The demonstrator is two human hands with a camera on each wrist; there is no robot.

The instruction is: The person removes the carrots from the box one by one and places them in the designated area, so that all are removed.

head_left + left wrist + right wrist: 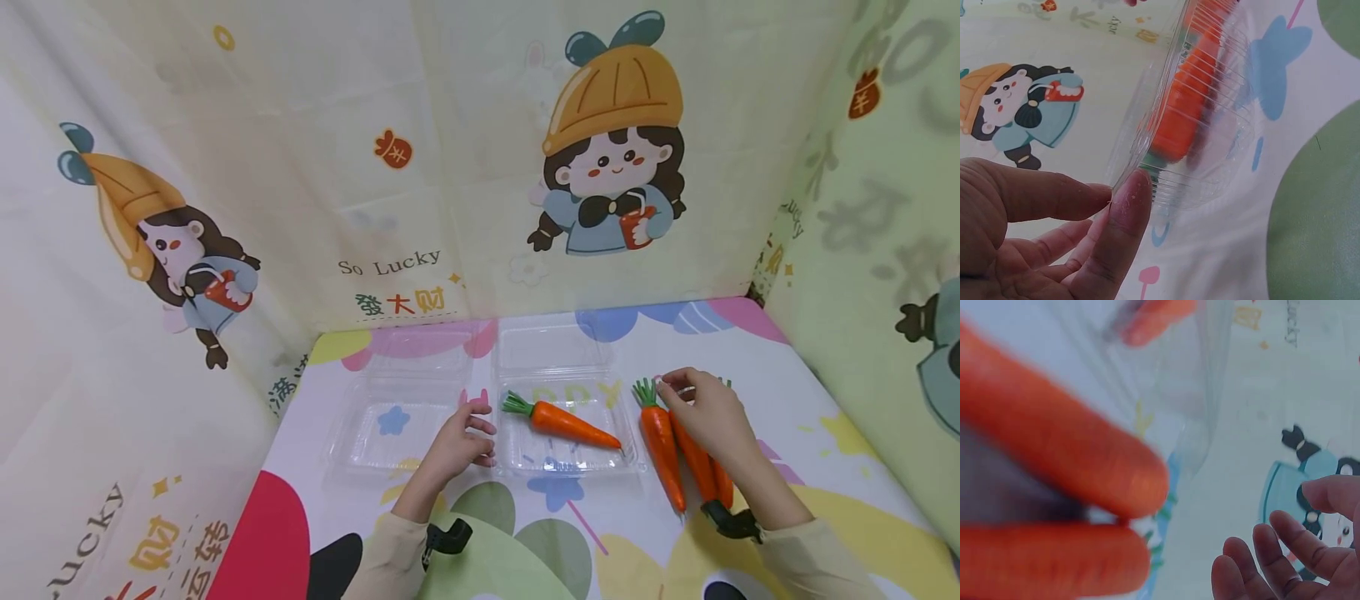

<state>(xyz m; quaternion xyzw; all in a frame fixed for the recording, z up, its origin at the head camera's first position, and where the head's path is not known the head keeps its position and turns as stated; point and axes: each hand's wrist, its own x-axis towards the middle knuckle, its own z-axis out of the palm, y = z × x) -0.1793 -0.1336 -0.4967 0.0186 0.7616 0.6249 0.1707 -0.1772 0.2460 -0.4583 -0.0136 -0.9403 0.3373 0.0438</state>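
An orange carrot (566,423) with green stem tufts lies slanted in the right-hand clear plastic container (558,473), whose lid is folded back. Beside that container's left edge is my left hand (457,442), fingers loosely bent and apart in the head view. In the left wrist view its thumb and a finger (1054,195) overlap the container's corner; contact is uncertain. On the right, my right hand (708,412) hovers over a group of carrots (660,454), fingers loosely bent near the green tops. The right wrist view shows nothing between its fingers (1294,534).
A second clear plastic container (341,433) with its lid folded back stands to the left. Patterned cloth walls (465,208) enclose the back and both sides of the table. The table is covered by a colourful printed cloth (510,508).
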